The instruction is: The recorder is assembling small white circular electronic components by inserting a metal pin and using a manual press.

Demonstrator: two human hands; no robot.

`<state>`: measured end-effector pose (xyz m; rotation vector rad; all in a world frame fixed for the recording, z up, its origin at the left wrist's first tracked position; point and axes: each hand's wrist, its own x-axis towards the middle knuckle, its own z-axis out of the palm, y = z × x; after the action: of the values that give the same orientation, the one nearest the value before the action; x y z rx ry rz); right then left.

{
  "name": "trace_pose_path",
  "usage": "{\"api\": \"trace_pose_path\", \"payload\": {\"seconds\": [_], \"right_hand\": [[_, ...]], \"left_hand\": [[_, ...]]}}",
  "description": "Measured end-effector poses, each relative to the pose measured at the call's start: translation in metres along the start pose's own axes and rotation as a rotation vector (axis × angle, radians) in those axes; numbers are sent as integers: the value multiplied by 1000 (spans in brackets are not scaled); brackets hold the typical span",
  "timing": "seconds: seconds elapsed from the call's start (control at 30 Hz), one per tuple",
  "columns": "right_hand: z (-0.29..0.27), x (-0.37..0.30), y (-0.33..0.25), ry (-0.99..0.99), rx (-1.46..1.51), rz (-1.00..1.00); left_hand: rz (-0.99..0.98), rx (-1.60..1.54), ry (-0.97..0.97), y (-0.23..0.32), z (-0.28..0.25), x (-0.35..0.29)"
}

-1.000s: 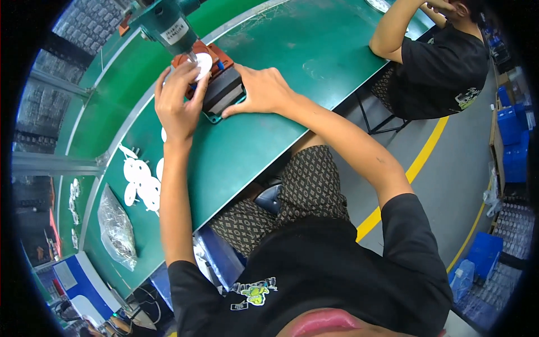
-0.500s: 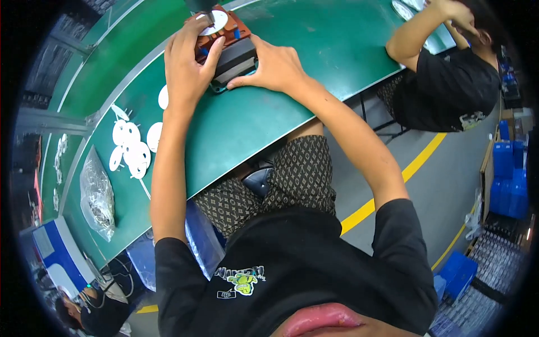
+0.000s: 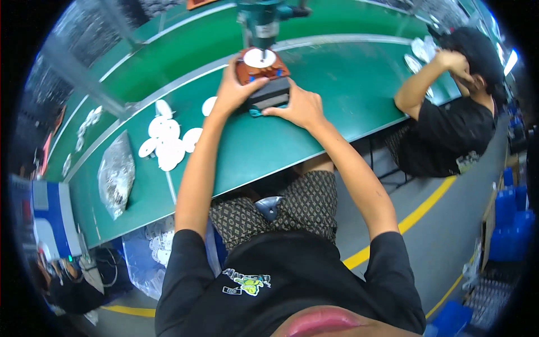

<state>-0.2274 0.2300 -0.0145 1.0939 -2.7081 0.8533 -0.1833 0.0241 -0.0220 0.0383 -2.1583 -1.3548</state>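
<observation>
A white disc (image 3: 259,58) lies on top of an orange-brown fixture (image 3: 243,74), which sits on a dark grey block (image 3: 271,90) on the green table. Over the disc stands a dark green tool (image 3: 265,28), like a drill or screwdriver, its thin bit pointing down at the disc's middle. My left hand (image 3: 234,91) grips the fixture's left side, thumb along its front. From the right, my right hand (image 3: 304,106) clasps the block, with the thumb across its front near a teal base (image 3: 256,112). Some fingertips are hidden behind the fixture.
Several white discs (image 3: 168,135) lie left of my left forearm, beside a clear plastic bag (image 3: 117,177) of small parts. A blue-and-white machine (image 3: 53,216) stands at the left end. To the right, a co-worker (image 3: 455,112) sits at the same table (image 3: 348,84).
The view has tilted up, bringing the green tool more fully into sight. My left fingers have moved from beside the disc down to the fixture's left side. My right hand keeps its hold.
</observation>
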Motion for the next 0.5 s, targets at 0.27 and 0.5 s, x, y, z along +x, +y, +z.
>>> {"api": "trace_pose_path", "payload": {"seconds": [0.27, 0.5], "right_hand": [[-2, -12, -10, 23, 22, -24], [20, -22, -40, -91, -1, -63]], "left_hand": [[-62, 65, -40, 5, -10, -2], [-170, -138, -225, 41, -65, -31]]}}
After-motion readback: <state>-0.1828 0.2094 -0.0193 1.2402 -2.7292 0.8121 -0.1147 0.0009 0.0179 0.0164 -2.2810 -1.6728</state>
